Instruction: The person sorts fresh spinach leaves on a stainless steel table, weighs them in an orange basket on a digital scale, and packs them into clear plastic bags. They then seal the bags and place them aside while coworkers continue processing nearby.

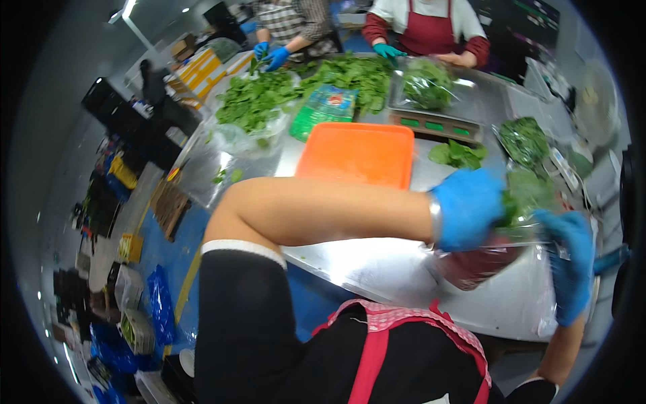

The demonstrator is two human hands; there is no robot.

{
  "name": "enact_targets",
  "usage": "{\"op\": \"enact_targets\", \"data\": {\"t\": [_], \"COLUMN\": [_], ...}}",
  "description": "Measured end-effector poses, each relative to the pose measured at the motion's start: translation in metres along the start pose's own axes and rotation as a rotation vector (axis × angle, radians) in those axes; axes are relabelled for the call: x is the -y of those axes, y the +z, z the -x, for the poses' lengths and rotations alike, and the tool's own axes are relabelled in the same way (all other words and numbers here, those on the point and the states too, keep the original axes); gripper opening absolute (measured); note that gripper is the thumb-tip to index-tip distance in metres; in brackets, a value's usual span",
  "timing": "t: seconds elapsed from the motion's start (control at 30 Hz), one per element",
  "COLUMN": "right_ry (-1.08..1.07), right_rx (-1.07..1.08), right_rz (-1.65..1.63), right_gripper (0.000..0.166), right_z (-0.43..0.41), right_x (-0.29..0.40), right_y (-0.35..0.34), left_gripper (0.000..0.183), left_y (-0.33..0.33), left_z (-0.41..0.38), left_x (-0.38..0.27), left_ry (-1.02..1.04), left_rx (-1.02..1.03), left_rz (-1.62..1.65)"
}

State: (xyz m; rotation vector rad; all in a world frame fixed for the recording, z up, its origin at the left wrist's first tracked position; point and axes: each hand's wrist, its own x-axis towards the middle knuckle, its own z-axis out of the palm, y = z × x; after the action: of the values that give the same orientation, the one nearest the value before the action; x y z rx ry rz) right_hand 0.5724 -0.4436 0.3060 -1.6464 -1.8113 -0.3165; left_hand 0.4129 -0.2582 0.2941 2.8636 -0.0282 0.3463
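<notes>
My left hand, in a blue glove and blurred, reaches across to the right side of the steel table. Bright green leaves show at its fingers, which are largely hidden. The blue-gloved right hand grips the edge of a clear plastic bag beside those leaves. Below the left hand lies a plastic bag with dark red print; whether it is part of the held bag I cannot tell. Just beyond both hands is a filled bag of greens.
An orange tray lies mid-table, a green printed package behind it. Loose greens are heaped farther back. A digital scale bears bagged greens. Two gloved co-workers stand opposite. A fan is at right.
</notes>
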Motion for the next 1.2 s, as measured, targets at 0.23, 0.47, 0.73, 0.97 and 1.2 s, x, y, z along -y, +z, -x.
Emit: {"op": "enact_targets", "data": {"t": [0.23,0.47,0.73,0.97,1.2], "right_ry": [-0.037,-0.073,-0.189,-0.182,-0.204], "right_rx": [0.061,0.051,0.062,0.045,0.046], "right_rz": [-0.015,0.091,0.18,0.136,0.246], "right_gripper": [0.03,0.03,0.04,0.047,0.043], "right_z": [-0.005,0.031,0.031,0.028,0.021], "right_x": [0.015,-0.006,0.005,0.012,0.011], "right_y": [-0.012,-0.001,-0.001,0.006,-0.004], "left_gripper": [0.009,0.02,0.028,0.028,0.024], "left_y": [-0.029,-0.007,-0.013,0.014,0.012], "left_z": [0.01,-0.005,-0.038,-0.056,-0.041], "left_x": [-0.005,0.011,0.001,-0.004,-0.011], "left_ry": [0.083,-0.05,-0.297,0.144,0.043], "left_rx": [-0.088,-0.086,0.552,0.917,0.69], "left_rz": [0.064,0.477,0.653,0.048,-0.077]}}
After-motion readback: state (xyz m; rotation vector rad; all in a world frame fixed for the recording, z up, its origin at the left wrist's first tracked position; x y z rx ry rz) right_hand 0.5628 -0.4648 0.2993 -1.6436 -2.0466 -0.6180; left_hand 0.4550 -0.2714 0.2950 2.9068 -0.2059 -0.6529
